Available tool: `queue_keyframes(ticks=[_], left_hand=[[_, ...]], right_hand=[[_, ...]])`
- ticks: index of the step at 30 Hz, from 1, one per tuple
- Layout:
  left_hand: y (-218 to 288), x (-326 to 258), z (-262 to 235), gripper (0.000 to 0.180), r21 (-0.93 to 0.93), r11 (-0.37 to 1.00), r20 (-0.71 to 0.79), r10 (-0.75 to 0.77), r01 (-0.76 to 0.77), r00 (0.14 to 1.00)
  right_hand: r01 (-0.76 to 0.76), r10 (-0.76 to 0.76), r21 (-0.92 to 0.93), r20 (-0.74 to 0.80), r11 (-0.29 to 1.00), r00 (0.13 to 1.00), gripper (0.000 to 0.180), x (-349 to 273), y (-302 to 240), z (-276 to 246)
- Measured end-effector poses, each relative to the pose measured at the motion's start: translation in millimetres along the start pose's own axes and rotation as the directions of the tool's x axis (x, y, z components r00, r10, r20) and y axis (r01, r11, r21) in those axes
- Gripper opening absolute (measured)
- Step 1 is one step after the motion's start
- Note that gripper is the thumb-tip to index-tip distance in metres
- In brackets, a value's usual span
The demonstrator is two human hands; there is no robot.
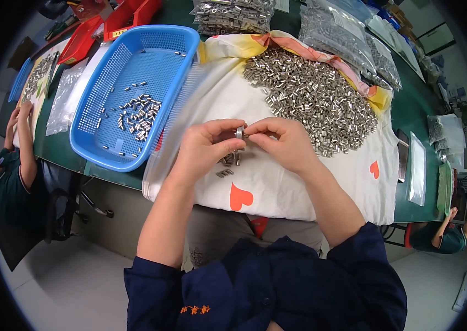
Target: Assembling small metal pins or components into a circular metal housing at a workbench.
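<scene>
Above a white cloth (200, 190) with red hearts, my two hands meet. My left hand (208, 144) pinches a shiny metal ring-like piece (239, 132) between thumb and fingers. Close against it, my right hand (280, 140) has thumb and forefinger pressed together at the ring's right side; whatever it grips is too small to make out. A few small metal cylinders (225, 173) lie on the cloth below my left hand. Beyond my right hand spreads a large heap of small metal cylinders (321, 99).
At the left stands a blue perforated basket (159, 34) holding scattered metal cylinders. Red bins (81, 41) and clear bags of metal parts (233, 16) sit at the back. A phone (403, 157) lies to the right on the green table (393, 201). People work at both sides.
</scene>
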State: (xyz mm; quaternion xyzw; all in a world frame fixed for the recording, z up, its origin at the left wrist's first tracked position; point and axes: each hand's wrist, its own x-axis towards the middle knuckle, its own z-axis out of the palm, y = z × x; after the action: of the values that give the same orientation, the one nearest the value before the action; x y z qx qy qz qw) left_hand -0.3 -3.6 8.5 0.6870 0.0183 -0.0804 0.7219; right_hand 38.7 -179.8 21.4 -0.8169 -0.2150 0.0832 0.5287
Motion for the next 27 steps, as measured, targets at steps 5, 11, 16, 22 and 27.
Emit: queue_keyframes(ticks=[5, 11, 16, 22, 27], left_hand=[[-7, 1, 1, 0.033, 0.025, 0.999, -0.005, 0.021, -0.021, 1.0], [-7, 1, -2, 0.033, 0.029, 0.999, 0.018, 0.023, -0.024, 1.0], [-10, 7, -1, 0.032, 0.06, 0.998, 0.011, 0.022, -0.023, 1.0], [-2, 1, 3, 0.033, -0.074, 0.997, -0.016, -0.008, 0.006, 1.0], [-2, 1, 3, 0.034, -0.05, 0.998, 0.001, -0.026, 0.026, 1.0]], right_hand=[[-0.155, 0.149, 0.082, 0.069, 0.985, 0.986, 0.008, 2, 1, -4], [-0.28, 0.231, 0.266, 0.203, 0.922, 0.952, 0.005, 7, 7, -5], [-0.285, 0.228, 0.319, 0.204, 0.904, 0.952, 0.006, 7, 12, -7], [-0.274, 0.216, 0.332, 0.201, 0.903, 0.955, 0.008, 5, 9, -4], [-0.291, 0.226, 0.36, 0.213, 0.886, 0.951, 0.006, 3, 9, -5]])
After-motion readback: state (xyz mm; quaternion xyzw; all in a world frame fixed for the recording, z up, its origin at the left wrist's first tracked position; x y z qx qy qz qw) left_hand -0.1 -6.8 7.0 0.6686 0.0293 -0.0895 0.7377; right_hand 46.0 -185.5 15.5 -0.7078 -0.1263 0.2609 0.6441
